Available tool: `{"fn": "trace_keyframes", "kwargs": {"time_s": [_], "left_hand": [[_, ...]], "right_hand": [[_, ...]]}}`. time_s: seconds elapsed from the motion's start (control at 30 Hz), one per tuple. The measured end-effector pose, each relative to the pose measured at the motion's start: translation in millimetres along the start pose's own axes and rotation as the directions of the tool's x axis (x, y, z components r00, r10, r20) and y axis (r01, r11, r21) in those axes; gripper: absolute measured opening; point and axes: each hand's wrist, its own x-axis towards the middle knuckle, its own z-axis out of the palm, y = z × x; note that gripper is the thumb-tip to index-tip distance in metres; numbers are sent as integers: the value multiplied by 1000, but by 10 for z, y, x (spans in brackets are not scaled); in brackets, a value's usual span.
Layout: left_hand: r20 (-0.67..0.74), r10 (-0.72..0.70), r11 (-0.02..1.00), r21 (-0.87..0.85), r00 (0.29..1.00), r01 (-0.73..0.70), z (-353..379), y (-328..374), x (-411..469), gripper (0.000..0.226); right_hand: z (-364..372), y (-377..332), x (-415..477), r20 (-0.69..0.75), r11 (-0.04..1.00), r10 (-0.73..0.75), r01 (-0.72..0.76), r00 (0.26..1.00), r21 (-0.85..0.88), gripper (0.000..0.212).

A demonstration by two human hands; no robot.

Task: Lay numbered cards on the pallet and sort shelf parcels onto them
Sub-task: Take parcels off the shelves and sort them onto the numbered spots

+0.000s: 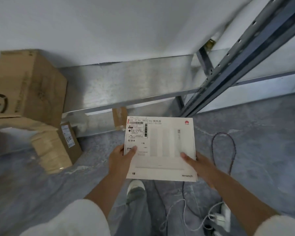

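Parcel (162, 150): flat white box with shipping label, held above grey floor (266, 133), just before metal shelf (126, 82) | left hand (121, 157): thumb on top, fingers underneath, gripping left edge | right hand (201, 166): gripping right edge the same way | brown box (27, 82): on shelf, far left

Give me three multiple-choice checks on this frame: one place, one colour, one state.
1. Where on the flat parcel is the shipping label?
A) upper left in view B) lower right C) centre
2. What colour is the parcel's face?
A) brown B) blue C) white
3. How is the parcel held?
A) by one hand alone B) by both hands C) lying on the floor

Answers:
1 A, the label fills the far left corner.
2 C, the face is white with a small red logo.
3 B, the left hand and right hand grip its near corners, thumbs on top.
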Motion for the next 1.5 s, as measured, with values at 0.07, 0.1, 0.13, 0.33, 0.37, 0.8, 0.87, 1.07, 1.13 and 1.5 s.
{"fn": "trace_keyframes", "kwargs": {"time_s": [0.07, 0.1, 0.13, 0.33, 0.37, 0.8, 0.87, 1.07, 1.13, 1.5], "left_hand": [[-13, 31, 1000, 6, 999, -31, -177, 73, -178, 26], [-13, 34, 999, -31, 999, -34, -264, 118, -290, 27], [-14, 38, 996, -86, 999, -39, -335, 153, -399, 29], [-55, 86, 950, -297, 995, -99, -684, 406, -1432, 25], [-44, 92, 941, -324, 995, -101, -744, 456, -1652, 25], [-255, 210, 736, -595, 944, -324, -2293, 1156, -3942, 20], [-302, 237, 711, -594, 923, -377, -2587, 1204, -4158, 20], [-462, 248, 672, -551, 851, -495, -3567, 1093, -4578, 25], [-486, 241, 662, -550, 840, -508, -3952, 907, -4641, 28], [-669, 56, 620, -558, 741, -551, -6196, -522, -4792, 28]], "right_hand": [[11, -45, -238, -13, 1000, -19, 19, 1000, -13, 53], [15, -70, -375, -24, 999, -37, 36, 999, -9, 51], [7, -112, -517, -31, 998, -64, 64, 997, -7, 47], [-388, -420, -1707, -59, 972, -233, 232, 971, -26, 50], [-491, -457, -1935, -66, 966, -259, 258, 964, -26, 50], [-476, -1061, -4442, -69, 806, -591, 587, 803, -73, 47], [-337, -1210, -4717, -65, 772, -635, 635, 770, -26, 36], [399, -1699, -5285, -16, 678, -735, 734, 678, -38, 44], [776, -1882, -5423, 45, 655, -752, 753, 658, -62, 45], [3377, -2682, -6218, 363, 592, -716, 794, 596, -137, 30]]}}
